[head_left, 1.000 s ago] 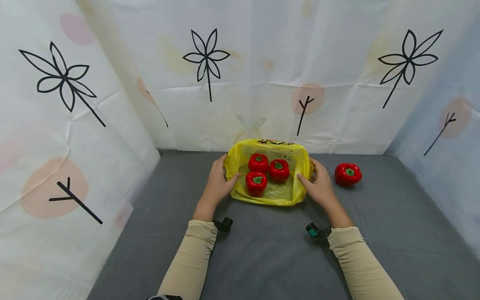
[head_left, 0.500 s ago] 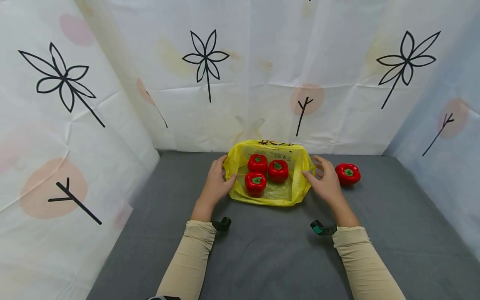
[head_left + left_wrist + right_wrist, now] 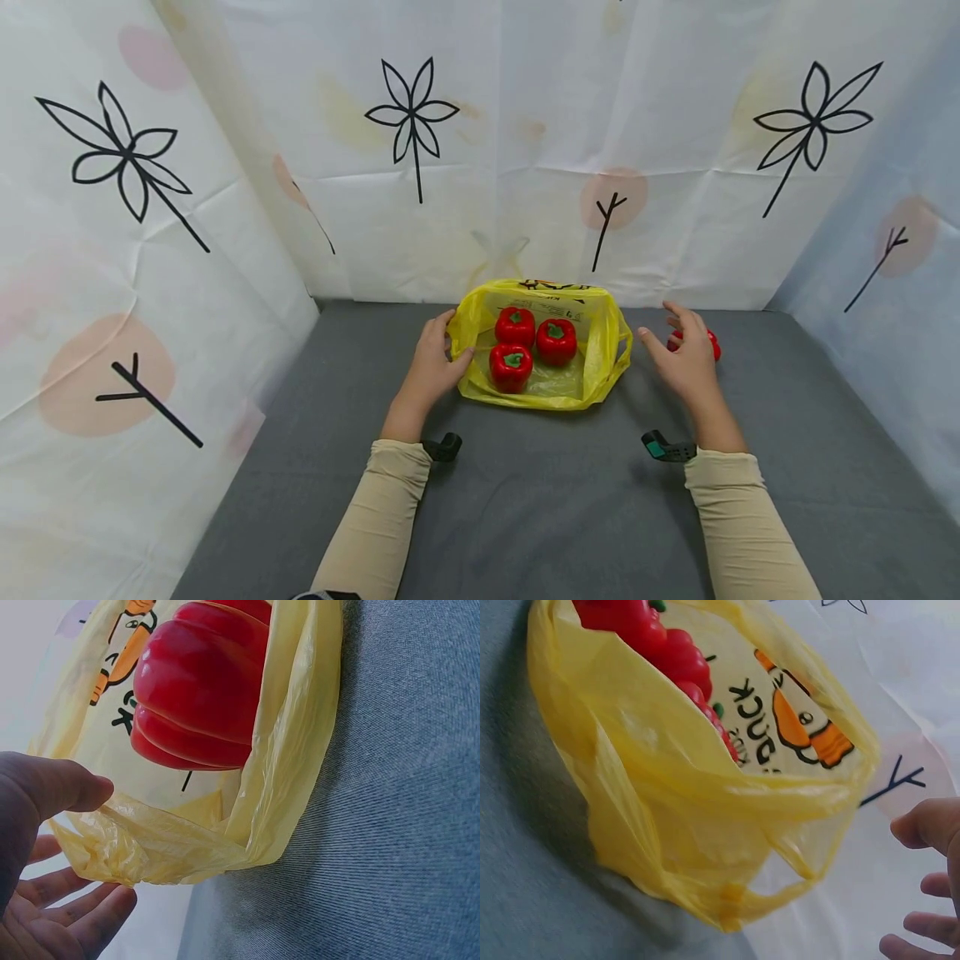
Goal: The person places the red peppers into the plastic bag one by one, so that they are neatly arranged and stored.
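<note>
A yellow plastic bag (image 3: 606,354) with a printed duck inside lies with its mouth facing me. In it sit three red bell peppers, a back left one (image 3: 514,326), a right one (image 3: 557,342) and a front one (image 3: 511,369). My left hand (image 3: 432,362) holds the bag's left rim, thumb inside and fingers outside, as the left wrist view shows. To the right of the bag, apart from it, my right hand (image 3: 686,358) has its fingers spread and holds nothing. It partly hides another red bell pepper (image 3: 715,345) on the table.
A grey cloth (image 3: 525,500) covers the table. White curtains (image 3: 525,150) with plant drawings hang close behind the bag and on both sides. Dark wrist mounts, one on the left (image 3: 443,447) and one on the right (image 3: 667,448), stick out over the cloth.
My right hand has let go of the bag's right rim and moved right, towards the lone bell pepper. The freed rim bulges outward. My left hand has stayed at the left rim.
</note>
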`<state>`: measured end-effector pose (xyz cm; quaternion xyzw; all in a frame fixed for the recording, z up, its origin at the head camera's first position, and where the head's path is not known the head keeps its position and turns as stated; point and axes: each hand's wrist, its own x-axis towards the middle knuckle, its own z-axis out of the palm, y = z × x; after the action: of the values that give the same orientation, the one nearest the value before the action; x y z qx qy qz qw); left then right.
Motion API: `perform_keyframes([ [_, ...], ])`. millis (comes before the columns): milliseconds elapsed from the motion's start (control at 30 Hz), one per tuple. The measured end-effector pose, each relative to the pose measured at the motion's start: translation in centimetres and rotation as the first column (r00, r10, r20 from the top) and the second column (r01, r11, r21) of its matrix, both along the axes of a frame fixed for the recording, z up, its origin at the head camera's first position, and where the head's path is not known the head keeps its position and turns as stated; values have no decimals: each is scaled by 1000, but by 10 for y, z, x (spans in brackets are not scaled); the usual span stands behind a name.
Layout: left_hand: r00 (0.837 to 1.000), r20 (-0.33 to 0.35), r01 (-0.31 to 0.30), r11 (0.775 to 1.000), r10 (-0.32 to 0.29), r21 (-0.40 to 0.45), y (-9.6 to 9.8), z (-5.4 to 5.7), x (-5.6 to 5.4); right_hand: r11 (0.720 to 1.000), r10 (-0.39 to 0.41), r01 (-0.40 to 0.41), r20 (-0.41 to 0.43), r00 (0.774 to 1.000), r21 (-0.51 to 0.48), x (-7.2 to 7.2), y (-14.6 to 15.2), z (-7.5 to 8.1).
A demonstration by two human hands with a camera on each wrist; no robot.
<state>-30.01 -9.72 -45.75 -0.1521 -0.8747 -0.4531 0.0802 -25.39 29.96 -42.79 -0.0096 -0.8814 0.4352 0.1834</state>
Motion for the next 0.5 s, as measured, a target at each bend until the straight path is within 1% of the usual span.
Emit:
perform_keyframes([
  [167, 1000, 8, -2, 1000, 2, 9, 0, -1, 0, 996, -64, 65, -29, 998, 52, 1, 9, 1],
  [367, 1000, 0, -1, 1000, 1, 16, 1, -1, 0, 990, -105, 114, -108, 989, 83, 2, 17, 2],
  [500, 1000, 2, -1, 1000, 1, 13, 1, -1, 0, 982, -133, 147, -120, 984, 116, 2, 22, 1],
])
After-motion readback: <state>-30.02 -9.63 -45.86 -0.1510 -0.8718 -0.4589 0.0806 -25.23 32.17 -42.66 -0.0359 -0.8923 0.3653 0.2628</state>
